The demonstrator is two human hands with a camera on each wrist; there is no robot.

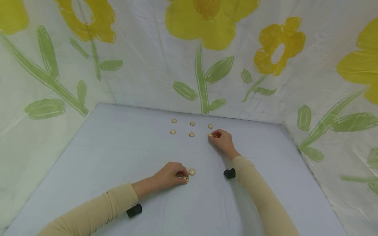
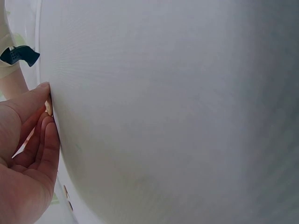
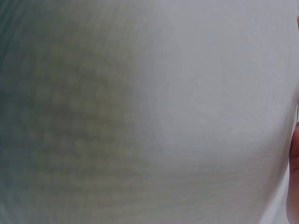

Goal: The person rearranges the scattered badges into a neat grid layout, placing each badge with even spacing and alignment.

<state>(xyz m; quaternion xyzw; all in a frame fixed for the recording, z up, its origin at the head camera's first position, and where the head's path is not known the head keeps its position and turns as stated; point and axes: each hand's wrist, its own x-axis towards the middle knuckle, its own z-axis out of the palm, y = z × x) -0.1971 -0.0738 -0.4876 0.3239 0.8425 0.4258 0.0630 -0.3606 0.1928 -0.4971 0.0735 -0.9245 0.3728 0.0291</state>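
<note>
My left hand [image 1: 171, 173] is low over the middle of the table, its thumb and fingers pinching a small light wooden disc [image 1: 185, 178]. The left wrist view catches the thin edge of a wooden disc [image 2: 49, 106] between thumb and fingertips. Right beside these fingertips lies a loose wooden disc [image 1: 192, 171] with a dark mark. Farther forward, my right hand [image 1: 222, 141] pinches another disc [image 1: 210, 135] at the table surface. It sits at the right end of the nearer row. The right wrist view shows only a sliver of a finger [image 3: 294, 172].
Two rows of discs lie toward the back: the far row with a left disc [image 1: 174, 121], a middle disc [image 1: 192, 123] and a right disc [image 1: 210, 126]; the nearer row includes discs [image 1: 172, 131]. A flower-printed curtain [image 1: 147, 72] borders the pale table [image 1: 118, 147].
</note>
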